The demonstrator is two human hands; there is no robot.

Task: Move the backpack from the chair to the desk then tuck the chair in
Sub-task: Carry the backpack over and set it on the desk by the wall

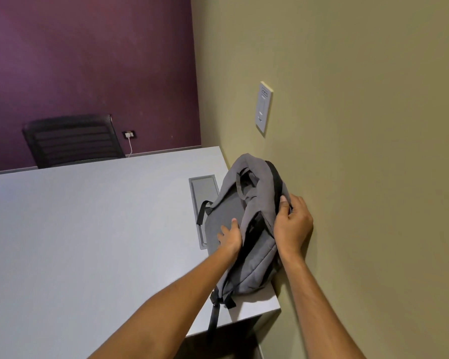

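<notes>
A grey backpack [254, 203] with black straps lies on the right end of the white desk [88, 229], leaning against the olive wall. My left hand [230, 235] grips its grey fabric on the left side. My right hand [293, 221] is closed over the black edge on the bag's right side, next to the wall. A black strap hangs over the desk's front edge. A black mesh chair [73, 141] stands behind the far side of the desk; only its backrest shows.
A grey cable-tray cover [201, 193] is set into the desk, partly under the backpack. A white wall panel [264, 108] hangs on the olive wall above. A white charger is plugged into an outlet [129, 135] on the purple wall.
</notes>
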